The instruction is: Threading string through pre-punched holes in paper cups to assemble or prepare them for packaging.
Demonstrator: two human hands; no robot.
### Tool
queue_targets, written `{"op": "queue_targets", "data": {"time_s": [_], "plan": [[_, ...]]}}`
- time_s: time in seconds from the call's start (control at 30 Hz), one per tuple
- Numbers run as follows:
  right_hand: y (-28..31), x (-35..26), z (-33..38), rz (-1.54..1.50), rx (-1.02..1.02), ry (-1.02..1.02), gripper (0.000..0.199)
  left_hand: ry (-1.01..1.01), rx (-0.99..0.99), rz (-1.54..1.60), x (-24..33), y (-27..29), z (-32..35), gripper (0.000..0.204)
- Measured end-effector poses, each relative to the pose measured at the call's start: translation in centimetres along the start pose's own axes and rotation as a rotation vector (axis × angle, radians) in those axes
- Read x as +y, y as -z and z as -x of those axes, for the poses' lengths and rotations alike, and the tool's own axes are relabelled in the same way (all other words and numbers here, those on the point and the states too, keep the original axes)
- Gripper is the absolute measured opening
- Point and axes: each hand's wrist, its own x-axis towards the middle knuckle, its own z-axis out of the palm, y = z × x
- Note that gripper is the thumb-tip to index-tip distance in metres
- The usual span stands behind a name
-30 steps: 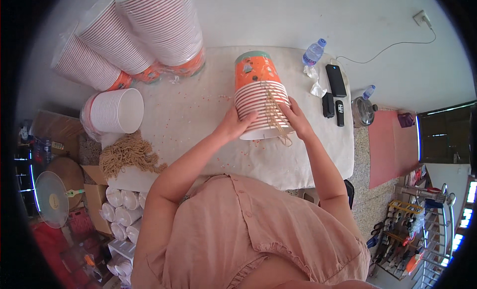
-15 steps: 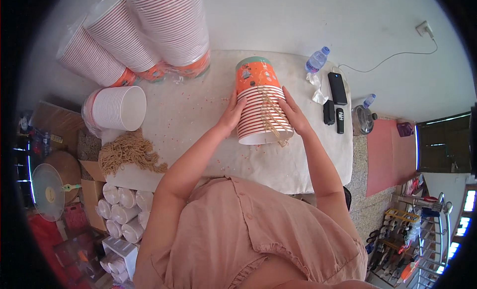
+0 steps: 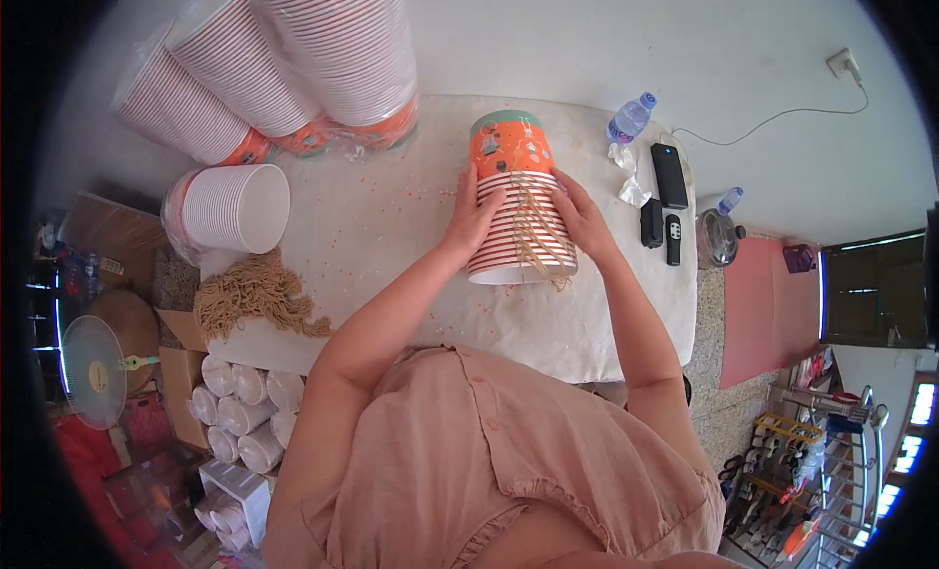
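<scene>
A nested stack of paper buckets (image 3: 509, 222) lies on its side on the cloth-covered table, orange patterned base pointing away and white open mouth towards me. Several pieces of tan twine (image 3: 536, 227) hang over the rims on its right half. My left hand (image 3: 476, 217) presses on the stack's left side, fingers stretched along the rims. On the opposite side my right hand (image 3: 581, 215) lies against the rims beside the twine. Between them, the two hands hold the stack. A heap of the same twine (image 3: 256, 300) sits at the table's left front.
Tall wrapped bucket stacks (image 3: 337, 50) stand at the back left, with a shorter white bucket stack (image 3: 240, 209) nearer. A water bottle (image 3: 631, 119), crumpled tissue (image 3: 631, 182) and black devices (image 3: 668, 176) are at the right. White rolls (image 3: 245, 412) are piled below left.
My left fingers have shifted slightly farther over the top of the rims, and my right hand has moved a little along its side. The stack stays nearly in place.
</scene>
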Motion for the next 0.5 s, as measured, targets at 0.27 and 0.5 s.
{"op": "queue_targets", "data": {"time_s": [0.27, 0.5], "plan": [[2.6, -5.4, -2.8, 0.599, -0.097, 0.408, 0.020, -0.267, 0.167, -0.054, 0.5, -0.7, 1.1, 0.062], [2.5, -6.3, -3.0, 0.747, -0.223, 0.438, 0.018, -0.540, 0.293, -0.362, 1.4, 0.1, 1.9, 0.018]]}}
